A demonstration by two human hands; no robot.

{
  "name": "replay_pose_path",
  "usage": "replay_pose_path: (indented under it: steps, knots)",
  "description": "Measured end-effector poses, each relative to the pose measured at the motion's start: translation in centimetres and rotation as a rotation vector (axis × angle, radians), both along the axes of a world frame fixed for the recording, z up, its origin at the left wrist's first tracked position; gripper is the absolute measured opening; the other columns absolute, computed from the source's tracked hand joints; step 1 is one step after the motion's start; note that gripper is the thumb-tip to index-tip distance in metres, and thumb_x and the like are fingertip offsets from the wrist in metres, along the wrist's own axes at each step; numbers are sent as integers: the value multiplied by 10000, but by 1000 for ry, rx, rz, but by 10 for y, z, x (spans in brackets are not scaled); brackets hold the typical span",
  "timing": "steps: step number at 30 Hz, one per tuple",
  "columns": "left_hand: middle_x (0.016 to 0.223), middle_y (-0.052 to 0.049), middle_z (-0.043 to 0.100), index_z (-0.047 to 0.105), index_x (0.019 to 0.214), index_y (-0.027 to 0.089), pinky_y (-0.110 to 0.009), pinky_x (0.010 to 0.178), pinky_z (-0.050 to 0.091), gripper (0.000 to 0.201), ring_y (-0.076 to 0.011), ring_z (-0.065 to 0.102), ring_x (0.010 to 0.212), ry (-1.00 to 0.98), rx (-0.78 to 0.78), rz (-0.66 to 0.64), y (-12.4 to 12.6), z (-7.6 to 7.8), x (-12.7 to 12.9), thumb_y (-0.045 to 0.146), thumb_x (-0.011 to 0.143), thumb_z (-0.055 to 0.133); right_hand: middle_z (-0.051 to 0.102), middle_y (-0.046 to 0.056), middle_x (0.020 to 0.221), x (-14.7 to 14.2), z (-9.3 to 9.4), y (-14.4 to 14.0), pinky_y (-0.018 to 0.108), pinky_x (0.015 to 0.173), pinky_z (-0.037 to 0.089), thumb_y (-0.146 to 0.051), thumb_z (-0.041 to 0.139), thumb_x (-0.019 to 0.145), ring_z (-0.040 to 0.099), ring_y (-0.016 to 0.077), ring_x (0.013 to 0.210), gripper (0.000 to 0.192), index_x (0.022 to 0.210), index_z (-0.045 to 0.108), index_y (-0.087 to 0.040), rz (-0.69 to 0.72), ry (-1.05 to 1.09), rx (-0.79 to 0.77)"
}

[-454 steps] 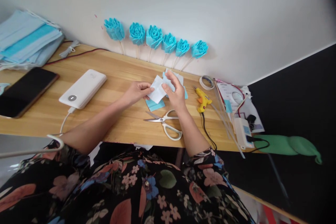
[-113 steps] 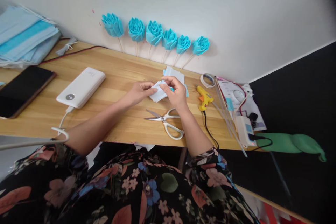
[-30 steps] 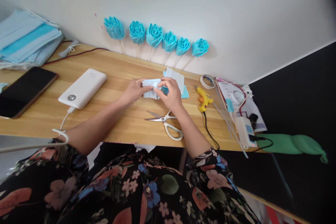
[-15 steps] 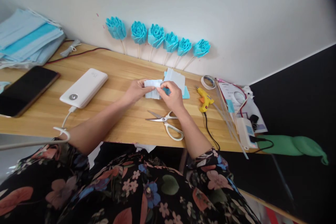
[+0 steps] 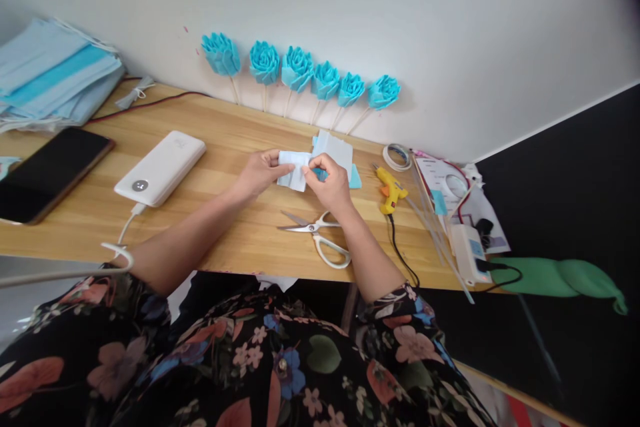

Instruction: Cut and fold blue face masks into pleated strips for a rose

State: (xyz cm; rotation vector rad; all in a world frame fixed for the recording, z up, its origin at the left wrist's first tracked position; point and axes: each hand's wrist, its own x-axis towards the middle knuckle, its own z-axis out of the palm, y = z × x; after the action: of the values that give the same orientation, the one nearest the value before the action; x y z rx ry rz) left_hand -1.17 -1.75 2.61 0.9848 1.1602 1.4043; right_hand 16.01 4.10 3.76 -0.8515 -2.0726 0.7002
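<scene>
A pale blue-white piece of mask fabric (image 5: 297, 179) is held up between my two hands above the wooden table. My left hand (image 5: 261, 172) pinches its left side, thumb laid across the front. On its right edge my right hand (image 5: 327, 180) grips with thumb and forefinger. Just behind lie more cut fabric pieces (image 5: 337, 150), white and blue, partly covered by my right hand. Nearer to me, the scissors (image 5: 315, 228) rest with blades apart, one handle loop partly under my right wrist.
Several blue fabric flowers (image 5: 297, 70) on sticks lean against the wall. A yellow glue gun (image 5: 390, 188), a tape roll (image 5: 397, 157) and a power strip (image 5: 467, 253) lie at right. At left are a white power bank (image 5: 160, 167), a phone (image 5: 53, 173) and stacked masks (image 5: 55, 73).
The fabric piece now hangs flatter, with its folded top strip opened out. My right hand has shifted slightly to the right; my left hand has barely moved.
</scene>
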Motion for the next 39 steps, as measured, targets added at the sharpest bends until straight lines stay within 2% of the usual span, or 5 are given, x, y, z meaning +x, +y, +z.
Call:
replay_pose_path:
  steps: [2, 7, 15, 24, 39]
  knots:
    - [875, -71, 753, 677, 969, 122, -295, 661, 514, 424, -181, 679, 731, 15, -5, 17, 0, 0, -1, 376, 661, 822, 671, 0, 804, 1, -4, 5, 331, 783, 528, -386, 641, 851, 629, 162, 762, 167, 851, 572, -234, 24, 37, -66]
    - [924, -69, 759, 661, 1050, 126, -280, 666, 529, 450, -179, 691, 758, 13, -8, 15, -1, 3, 0, 327, 677, 815, 709, 45, 990, 3, -14, 18, 341, 784, 560, -548, 687, 820, 659, 181, 874, 581, 1299, 548, -250, 92, 91, -181]
    - [908, -65, 754, 666, 1069, 113, -284, 708, 539, 444, -184, 697, 789, 87, -3, 20, 4, -5, 3, 311, 693, 791, 559, -23, 674, 2, -4, 10, 285, 646, 456, -533, 673, 811, 526, 138, 658, 336, 753, 611, -208, 64, 40, -249]
    - [931, -71, 747, 672, 1013, 123, -280, 681, 549, 401, -168, 682, 764, 119, 65, -35, 2, -4, 5, 402, 743, 770, 479, -34, 680, 1, -14, 15, 262, 581, 408, -573, 598, 873, 461, 124, 622, 352, 823, 550, -227, -7, 191, -269]
    - [601, -29, 645, 576, 734, 155, -230, 512, 441, 305, -106, 562, 504, 248, 27, -136, -5, 4, 15, 420, 858, 661, 533, -27, 742, -4, -9, 6, 255, 624, 443, -630, 630, 842, 500, 125, 680, 405, 882, 545, -236, 53, 338, -336]
